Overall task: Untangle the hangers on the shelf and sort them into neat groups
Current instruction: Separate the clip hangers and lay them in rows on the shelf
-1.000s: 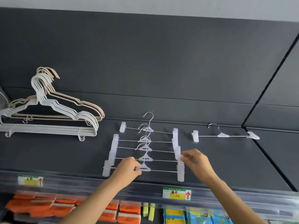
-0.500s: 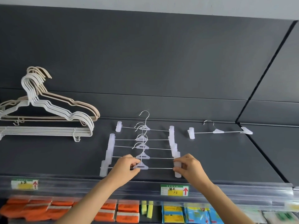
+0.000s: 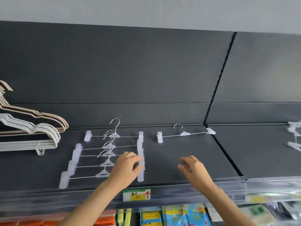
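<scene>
Several clear clip hangers [image 3: 107,155] lie in a stepped row on the dark shelf [image 3: 187,149]. My left hand [image 3: 126,168] lies over the right end of the row, its fingers curled by the right-hand clips [image 3: 140,160]; whether it grips them is unclear. My right hand [image 3: 193,168] hovers to the right with relaxed fingers and holds nothing. A single clip hanger [image 3: 185,133] lies apart at the back of the shelf. Stacked white hangers [image 3: 37,134] and beige hangers [image 3: 53,118] lie at the left.
More clear clip hangers [image 3: 295,137] show blurred at the far right edge. A clear rail with a yellow price tag [image 3: 136,194] runs along the shelf front. Packaged goods [image 3: 175,216] sit on the shelf below.
My right hand has let go of the right-hand clips and moved right, off the row. My left hand has shifted right from the hanger centres to the clips. The view has panned right.
</scene>
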Tool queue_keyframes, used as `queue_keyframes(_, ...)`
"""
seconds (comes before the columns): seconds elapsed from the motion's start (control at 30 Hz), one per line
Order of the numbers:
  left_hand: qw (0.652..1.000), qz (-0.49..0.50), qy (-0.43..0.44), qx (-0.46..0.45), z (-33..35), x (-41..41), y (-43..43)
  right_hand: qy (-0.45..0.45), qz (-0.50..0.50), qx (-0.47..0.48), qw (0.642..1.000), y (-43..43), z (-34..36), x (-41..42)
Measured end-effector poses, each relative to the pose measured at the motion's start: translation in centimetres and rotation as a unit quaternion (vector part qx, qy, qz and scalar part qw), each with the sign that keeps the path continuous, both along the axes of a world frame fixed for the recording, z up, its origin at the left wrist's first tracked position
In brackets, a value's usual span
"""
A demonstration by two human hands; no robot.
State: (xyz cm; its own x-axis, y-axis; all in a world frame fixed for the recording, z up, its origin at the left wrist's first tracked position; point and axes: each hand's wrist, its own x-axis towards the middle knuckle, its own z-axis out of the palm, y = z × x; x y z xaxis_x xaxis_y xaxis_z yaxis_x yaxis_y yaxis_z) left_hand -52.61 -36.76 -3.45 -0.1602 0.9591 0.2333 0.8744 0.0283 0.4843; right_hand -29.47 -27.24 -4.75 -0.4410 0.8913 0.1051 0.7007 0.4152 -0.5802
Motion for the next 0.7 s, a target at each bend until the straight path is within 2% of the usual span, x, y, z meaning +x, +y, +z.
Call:
queue_keyframes(0.33,0.998,-0.012,0.01,-0.059,0.6,15.3,7.8,-0.08,-0.034,0.01,0.996,5.6,1.4,16.6)
queue_keyframes(0.5,0.997,0.031,-0.007,-0.069,1.1,17.7,10.3,-0.078,-0.024,0.011,0.997,8.7,2.1,19.4)
queue_keyframes(0.7,0.993,0.081,-0.014,-0.08,0.9,17.6,13.5,-0.06,0.0,-0.014,0.998,13.0,2.0,18.7)
